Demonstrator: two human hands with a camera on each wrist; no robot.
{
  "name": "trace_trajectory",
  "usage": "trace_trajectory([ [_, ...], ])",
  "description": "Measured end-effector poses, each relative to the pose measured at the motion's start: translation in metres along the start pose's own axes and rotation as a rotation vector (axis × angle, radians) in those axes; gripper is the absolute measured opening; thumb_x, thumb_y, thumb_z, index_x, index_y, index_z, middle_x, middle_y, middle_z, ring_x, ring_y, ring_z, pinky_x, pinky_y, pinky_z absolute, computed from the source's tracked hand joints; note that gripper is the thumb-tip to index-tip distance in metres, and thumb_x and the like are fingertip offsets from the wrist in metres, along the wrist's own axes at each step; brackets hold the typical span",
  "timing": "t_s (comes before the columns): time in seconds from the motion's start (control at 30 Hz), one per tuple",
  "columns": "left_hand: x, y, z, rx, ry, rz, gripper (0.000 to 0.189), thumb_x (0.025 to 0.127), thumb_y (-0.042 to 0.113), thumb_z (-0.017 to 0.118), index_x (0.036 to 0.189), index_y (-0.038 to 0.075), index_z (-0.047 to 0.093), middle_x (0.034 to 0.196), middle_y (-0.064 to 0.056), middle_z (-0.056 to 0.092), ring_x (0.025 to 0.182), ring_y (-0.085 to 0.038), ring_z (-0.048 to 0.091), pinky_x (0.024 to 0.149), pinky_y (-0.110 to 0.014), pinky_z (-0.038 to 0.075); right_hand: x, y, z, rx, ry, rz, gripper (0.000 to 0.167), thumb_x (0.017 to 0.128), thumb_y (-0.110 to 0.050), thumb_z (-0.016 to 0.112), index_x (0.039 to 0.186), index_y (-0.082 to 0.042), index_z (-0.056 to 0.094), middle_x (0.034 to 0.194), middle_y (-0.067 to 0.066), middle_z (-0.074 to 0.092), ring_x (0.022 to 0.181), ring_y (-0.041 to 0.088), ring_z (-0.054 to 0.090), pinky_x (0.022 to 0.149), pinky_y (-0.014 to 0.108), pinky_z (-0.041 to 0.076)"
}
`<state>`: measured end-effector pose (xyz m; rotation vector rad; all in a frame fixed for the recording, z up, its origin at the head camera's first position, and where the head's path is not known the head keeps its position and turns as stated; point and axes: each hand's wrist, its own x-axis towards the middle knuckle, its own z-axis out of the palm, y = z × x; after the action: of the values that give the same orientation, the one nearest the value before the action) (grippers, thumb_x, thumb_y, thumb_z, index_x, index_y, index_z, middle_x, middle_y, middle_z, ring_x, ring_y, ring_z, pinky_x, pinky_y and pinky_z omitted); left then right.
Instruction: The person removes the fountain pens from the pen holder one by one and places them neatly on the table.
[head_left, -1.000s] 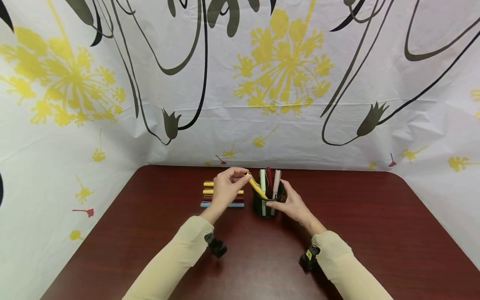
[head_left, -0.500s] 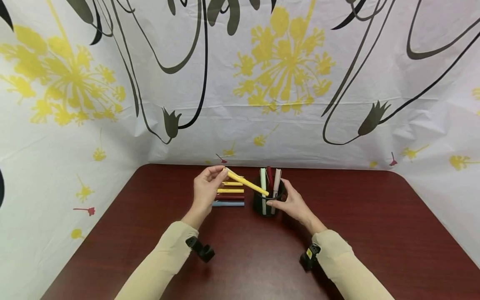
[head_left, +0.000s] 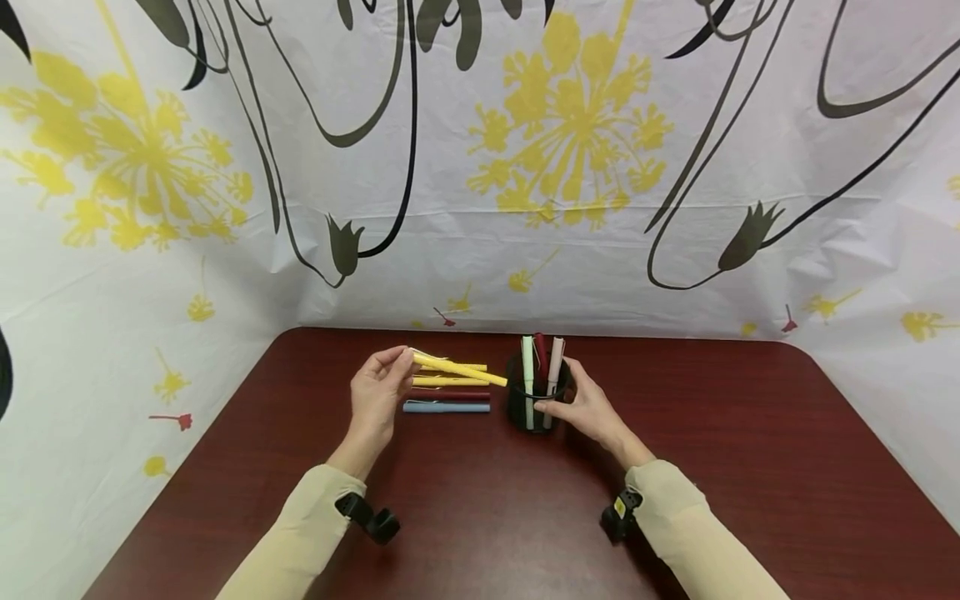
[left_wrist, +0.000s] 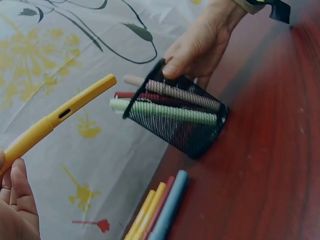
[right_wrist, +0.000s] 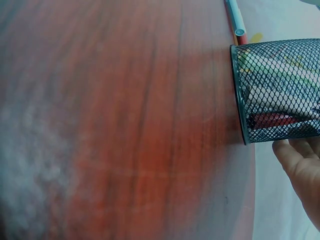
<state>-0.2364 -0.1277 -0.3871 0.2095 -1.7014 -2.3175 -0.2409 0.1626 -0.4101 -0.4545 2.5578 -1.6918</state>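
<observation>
My left hand (head_left: 375,392) pinches a yellow pen (left_wrist: 60,116) by its clip end. The pen slants to the right above a row of pens on the table, its far end close to the cup. My right hand (head_left: 588,406) grips the rim and side of a black mesh pen cup (right_wrist: 280,95), which stands upright. Inside the cup are a pale green pen (head_left: 527,367), a dark red pen (left_wrist: 132,96) and a pale pinkish pen (head_left: 555,365). Lying left of the cup are two yellow pens (left_wrist: 150,212), a dark red pen (head_left: 457,395) and a blue pen (head_left: 450,407).
The dark reddish wooden table (head_left: 480,517) reaches back to a white cloth (head_left: 420,283) printed with yellow and grey plants. Each wrist wears a small black camera (head_left: 367,517).
My left hand has drawn the yellow pen out of the cup and moved left with it, over the row of pens. My right hand stays at the cup.
</observation>
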Motion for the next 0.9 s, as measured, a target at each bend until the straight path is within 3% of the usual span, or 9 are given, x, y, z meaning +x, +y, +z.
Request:
trace_trajectory([
  [0.23, 0.000, -0.013, -0.017, 0.016, 0.019, -0.045, 0.010, 0.087, 0.014, 0.069, 0.095, 0.011, 0.063, 0.076, 0.007, 0.068, 0.070, -0.004, 0.066, 0.062, -0.016, 0.052, 0.001, 0.000, 0.000, 0.011, -0.002, -0.005, 0.077, 0.080, -0.007, 0.074, 0.142, 0.001, 0.028, 0.139, 0.025, 0.038, 0.132, 0.041, 0.034, 0.099, 0.058, 0.038],
  [0.43, -0.003, -0.029, -0.031, 0.073, 0.010, -0.102, 0.021, 0.087, 0.017, 0.069, 0.103, 0.006, 0.061, 0.079, 0.008, 0.069, 0.074, -0.004, 0.067, 0.068, -0.019, 0.054, 0.001, 0.000, 0.000, 0.027, -0.007, -0.004, 0.077, 0.080, -0.006, 0.073, 0.142, 0.001, 0.028, 0.138, 0.025, 0.040, 0.129, 0.041, 0.039, 0.095, 0.053, 0.042],
  [0.6, -0.004, -0.038, -0.037, 0.127, 0.025, -0.145, 0.029, 0.087, 0.019, 0.070, 0.108, 0.003, 0.060, 0.080, 0.008, 0.069, 0.076, -0.005, 0.067, 0.072, -0.023, 0.055, 0.002, 0.001, 0.000, 0.023, -0.004, -0.007, 0.077, 0.080, -0.006, 0.073, 0.142, 0.001, 0.027, 0.138, 0.025, 0.040, 0.129, 0.041, 0.040, 0.095, 0.053, 0.043],
  [0.9, -0.005, -0.048, -0.045, 0.165, 0.013, -0.190, 0.025, 0.089, 0.013, 0.065, 0.110, 0.000, 0.058, 0.085, 0.007, 0.069, 0.078, -0.004, 0.068, 0.074, -0.022, 0.055, 0.002, 0.002, 0.000, 0.023, -0.004, -0.007, 0.077, 0.080, -0.006, 0.073, 0.142, 0.001, 0.028, 0.135, 0.024, 0.042, 0.126, 0.040, 0.043, 0.093, 0.048, 0.045],
])
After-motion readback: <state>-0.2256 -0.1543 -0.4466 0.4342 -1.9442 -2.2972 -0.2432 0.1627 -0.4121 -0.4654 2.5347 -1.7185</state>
